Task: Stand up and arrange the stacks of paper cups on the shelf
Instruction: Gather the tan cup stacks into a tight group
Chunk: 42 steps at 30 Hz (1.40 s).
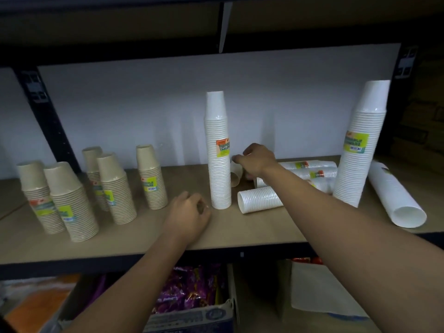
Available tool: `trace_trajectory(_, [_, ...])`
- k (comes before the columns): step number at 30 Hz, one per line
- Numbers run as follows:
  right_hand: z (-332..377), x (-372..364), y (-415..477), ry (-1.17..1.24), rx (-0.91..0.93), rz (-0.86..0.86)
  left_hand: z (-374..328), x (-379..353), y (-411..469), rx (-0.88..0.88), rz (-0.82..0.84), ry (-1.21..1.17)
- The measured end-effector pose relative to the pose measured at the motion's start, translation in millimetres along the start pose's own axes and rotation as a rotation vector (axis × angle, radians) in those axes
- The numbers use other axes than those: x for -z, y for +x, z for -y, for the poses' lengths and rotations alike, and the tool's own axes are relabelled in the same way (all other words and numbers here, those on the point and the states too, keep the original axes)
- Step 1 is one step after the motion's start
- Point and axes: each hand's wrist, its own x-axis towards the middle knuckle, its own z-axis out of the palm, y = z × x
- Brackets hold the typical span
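Note:
A tall white cup stack (218, 164) stands upright mid-shelf. Behind it to the right lies a short stack (235, 175), and my right hand (258, 162) grips that one from above. Beside it lie more white stacks (260, 200) (312, 169). A wide white stack (360, 152) stands at the right, and a wide one (396, 195) lies further right. Several beige stacks (151, 179) (72, 203) stand at the left. My left hand (189, 213) rests on the shelf (144, 236) with loosely curled fingers, holding nothing, just left of the tall stack's base.
A dark steel upright (48, 116) rises at the back left, and an upper shelf board hangs overhead. Below the shelf sit a box of purple packets (192, 294), a white paper bag (319, 287) and something orange (36, 306).

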Motion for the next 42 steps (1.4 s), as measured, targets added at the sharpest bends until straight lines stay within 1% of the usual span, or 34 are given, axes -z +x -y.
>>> trace_trajectory(4, [-3,-18,20,-0.117,0.020,-0.031,4,-4,10,-0.001,0.010,-0.008])
trace_trajectory(10, [-11,-42,33,-0.184,0.019,-0.091,8,-9,15,-0.030,0.014,-0.008])
trace_trajectory(15, [-17,-53,38,-0.193,-0.027,-0.125,7,-7,13,-0.036,0.007,-0.031])
trace_trajectory(18, [-16,-51,39,-0.136,-0.069,-0.156,7,-6,12,-0.038,0.003,-0.040])
trace_trajectory(24, [-19,-36,39,0.045,-0.108,-0.253,7,-9,13,-0.044,0.004,-0.013])
trace_trajectory(32, [-1,3,16,0.294,-0.130,-0.370,2,-1,6,-0.028,0.006,0.009])
trace_trajectory(35, [0,13,-6,0.497,-0.186,-0.401,5,1,-1,-0.020,-0.009,0.009])
trace_trajectory(38, [-2,18,-35,0.767,-0.230,-0.352,6,10,-10,-0.001,-0.011,0.014])
trace_trajectory(42, [-1,27,-69,0.952,-0.255,-0.237,9,25,-25,0.031,-0.009,0.009])
